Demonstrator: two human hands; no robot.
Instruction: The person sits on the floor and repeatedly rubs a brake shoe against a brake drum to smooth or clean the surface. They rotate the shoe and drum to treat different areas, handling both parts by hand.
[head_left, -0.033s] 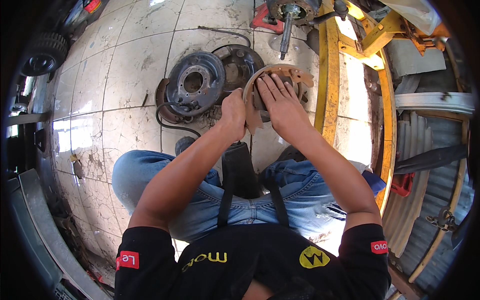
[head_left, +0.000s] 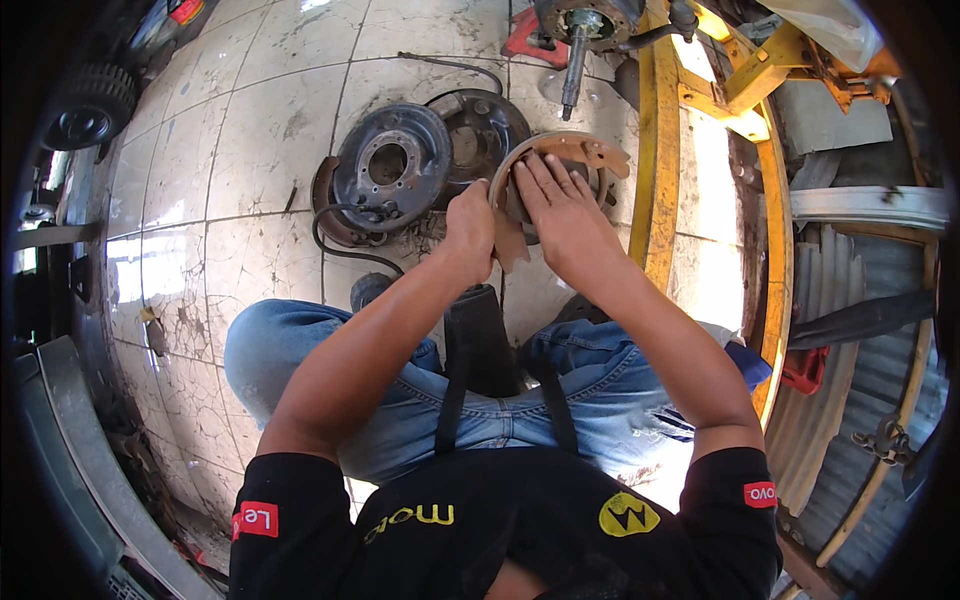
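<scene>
My left hand (head_left: 468, 232) is closed round the left side of a curved, rust-brown brake shoe (head_left: 511, 236), its thumb at the outer rim. The shoe arcs up and over to the right. My right hand (head_left: 572, 222) lies with long, straight fingers against the shoe's inner side. A dark, flat patch shows beside those fingertips; what it is I cannot tell. Behind the shoe is a round metal part, mostly hidden. Just left of my hands a black brake backing plate (head_left: 425, 140) with a hole in its middle overlaps a second dark backing plate (head_left: 500, 130) on the floor.
A black hose (head_left: 325, 238) curls from the front plate. At the far side stands a hub with a spindle (head_left: 574, 75), near a red stand (head_left: 530, 38). A yellow metal frame (head_left: 652, 150) runs along the right. A small wheel (head_left: 90, 108) is at the far left.
The brake shoe has shifted and tilted slightly, its far end a little lower and to the right. My right hand has moved slightly with it.
</scene>
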